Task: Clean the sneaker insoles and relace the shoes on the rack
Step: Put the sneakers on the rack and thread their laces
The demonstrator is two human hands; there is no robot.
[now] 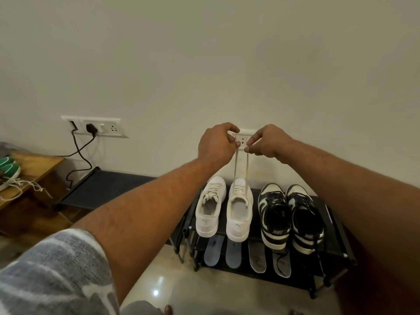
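Two white sneakers stand on the top shelf of a black shoe rack [336, 226]. The right white sneaker [239, 210] has its two cream lace ends [236, 169] pulled straight up and taut. My left hand [216, 144] pinches one lace end, and my right hand [266, 142] pinches the other, both held close together above the shoe. The left white sneaker [210, 208] sits laced beside it. A black-and-white pair [293, 214] stands to the right with loose laces hanging down. Several insoles [234, 253] lie on the lower shelf.
A wooden bench [34, 176] at the left holds green sneakers [9, 167] with loose white laces. A wall socket strip [97, 127] has a black plug and cable trailing down. A low black shelf [106, 185] extends left of the rack. Glossy tile floor lies below.
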